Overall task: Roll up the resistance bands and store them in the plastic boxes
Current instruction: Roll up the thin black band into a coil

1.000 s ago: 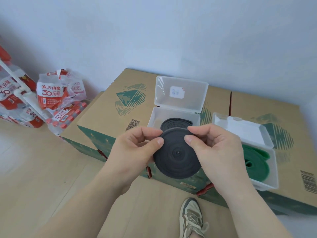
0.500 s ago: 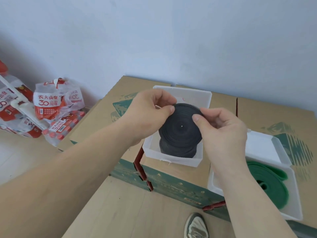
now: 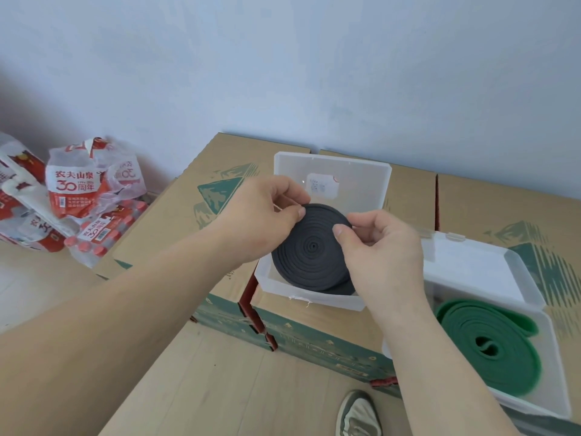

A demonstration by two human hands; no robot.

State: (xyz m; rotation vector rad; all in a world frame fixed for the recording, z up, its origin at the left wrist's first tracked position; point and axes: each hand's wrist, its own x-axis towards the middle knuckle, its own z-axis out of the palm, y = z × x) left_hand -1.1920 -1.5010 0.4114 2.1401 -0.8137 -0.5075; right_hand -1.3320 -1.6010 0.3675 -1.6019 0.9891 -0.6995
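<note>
Pinching a coiled black resistance band (image 3: 311, 247) at opposite rims with the left hand (image 3: 264, 215) and the right hand (image 3: 386, 256), thumbs on top and fingers curled beneath, neither spread. Holding it flat, just above the open left plastic box (image 3: 265, 281), over a second black coil (image 3: 341, 288) lying inside. Most likely to go wrong at release: gripped only by the rim, elastic and untied, so may spring loose and unwind once let go. May also catch on the box wall if lowered tilted, looking nearly as wide as the box itself. Stacked on the lower coil, might stand too high and keep the lid (image 3: 345, 171) from closing, or push the lower coil apart if pressed down off-centre. Could also nudge the light box along the cardboard carton (image 3: 188, 221), close to the front edge, with nothing bracing it. Counted: two hands, both pinching; two plastic boxes, both open with lids back; three rolled bands, two black at the left box and one green resistance band (image 3: 490, 344) loosely coiled in the right plastic box (image 3: 558, 382); seemingly three cartons side by side; one shoe (image 3: 358, 416) on the floor; several shrink-wrapped packs of bottled water (image 3: 94, 215) by the wall, exact number hard to tell.
</note>
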